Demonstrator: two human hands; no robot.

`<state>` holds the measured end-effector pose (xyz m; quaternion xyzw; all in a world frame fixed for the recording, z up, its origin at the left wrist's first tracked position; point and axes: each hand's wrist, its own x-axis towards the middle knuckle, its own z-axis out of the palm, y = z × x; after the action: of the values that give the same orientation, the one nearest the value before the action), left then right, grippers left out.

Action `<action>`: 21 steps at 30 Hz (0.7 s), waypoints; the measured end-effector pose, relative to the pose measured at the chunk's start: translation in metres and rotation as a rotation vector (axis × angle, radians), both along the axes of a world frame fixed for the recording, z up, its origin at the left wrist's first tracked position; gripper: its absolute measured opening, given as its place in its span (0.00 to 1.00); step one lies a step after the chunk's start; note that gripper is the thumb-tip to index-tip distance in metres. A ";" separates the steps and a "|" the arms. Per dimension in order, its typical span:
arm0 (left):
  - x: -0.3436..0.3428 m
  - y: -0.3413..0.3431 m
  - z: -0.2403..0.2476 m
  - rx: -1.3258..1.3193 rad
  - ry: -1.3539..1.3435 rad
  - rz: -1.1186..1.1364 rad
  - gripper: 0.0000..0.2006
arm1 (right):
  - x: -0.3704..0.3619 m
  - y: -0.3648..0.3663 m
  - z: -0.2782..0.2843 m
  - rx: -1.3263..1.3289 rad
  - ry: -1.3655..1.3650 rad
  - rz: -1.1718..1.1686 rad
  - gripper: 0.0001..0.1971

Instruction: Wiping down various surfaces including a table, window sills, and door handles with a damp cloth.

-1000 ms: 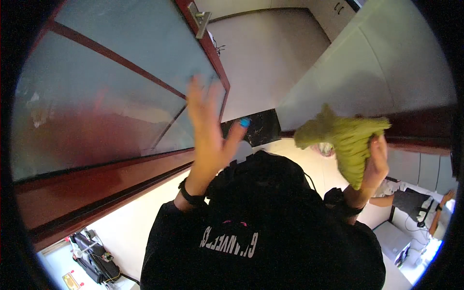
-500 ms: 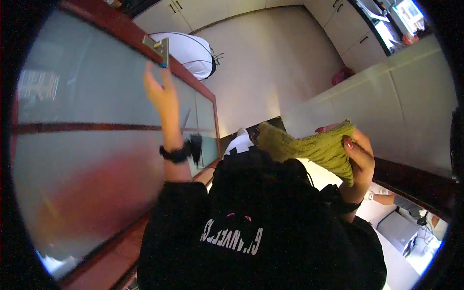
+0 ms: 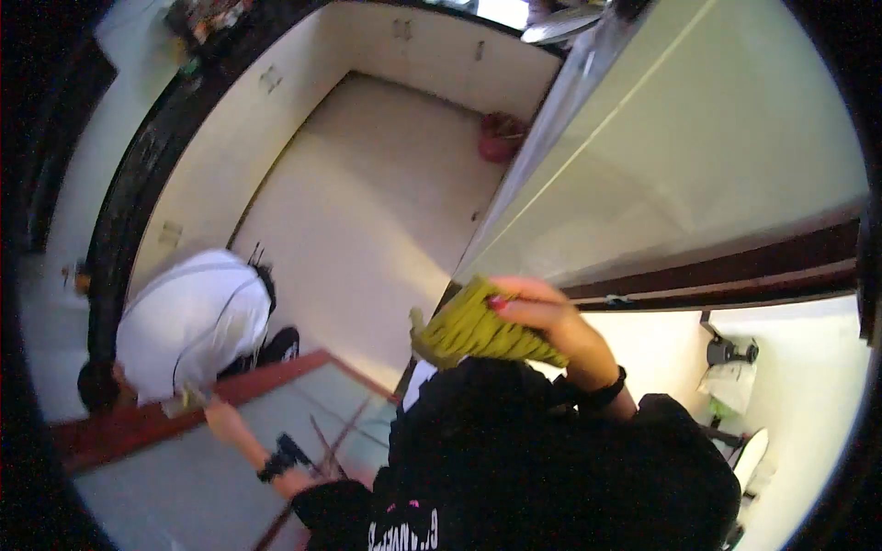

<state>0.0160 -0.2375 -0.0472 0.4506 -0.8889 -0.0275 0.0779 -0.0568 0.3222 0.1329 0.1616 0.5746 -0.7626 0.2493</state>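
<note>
A crumpled olive-green cloth [image 3: 450, 326] is in my right hand [image 3: 542, 317], with the fingers closed over it in front of my chest. Stretched out to the lower left, my left hand [image 3: 225, 421] is at the metal door handle [image 3: 188, 400], its fingers blurred but seemingly closed there. The handle sits on the red-brown frame of a frosted-glass door [image 3: 184, 482]. Each wrist wears a black band.
Just beyond the door, a person in a white top [image 3: 197, 312] bends low. Pale cabinets [image 3: 207, 174] under a dark counter line the kitchen. A red bin [image 3: 501, 138] stands on the light floor [image 3: 340, 202]. A pale panel [image 3: 698, 138] rises on the right.
My view has turned, and the door now lies at the lower left. My left hand has gone from reaching beside the handle to being at it. The cloth has come nearer my middle.
</note>
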 end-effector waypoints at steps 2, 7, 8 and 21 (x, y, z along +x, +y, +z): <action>0.009 0.003 -0.033 0.003 -0.047 0.101 0.21 | -0.007 0.005 -0.013 -0.163 -0.063 -0.005 0.17; 0.015 0.057 -0.047 -0.037 -0.267 0.216 0.25 | -0.022 -0.003 -0.039 -0.268 -0.147 -0.061 0.16; 0.009 0.080 -0.037 -0.131 -0.440 0.274 0.26 | -0.030 -0.008 -0.050 -0.274 -0.134 -0.052 0.16; -0.303 0.323 -0.034 1.946 -0.189 -1.176 0.34 | -0.230 -0.008 -0.109 -0.240 -0.078 -0.147 0.16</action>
<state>-0.2873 0.0853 -0.0808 -0.1663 -0.5664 -0.7031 -0.3965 -0.2872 0.3139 0.0240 0.2019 0.4559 -0.8351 0.2324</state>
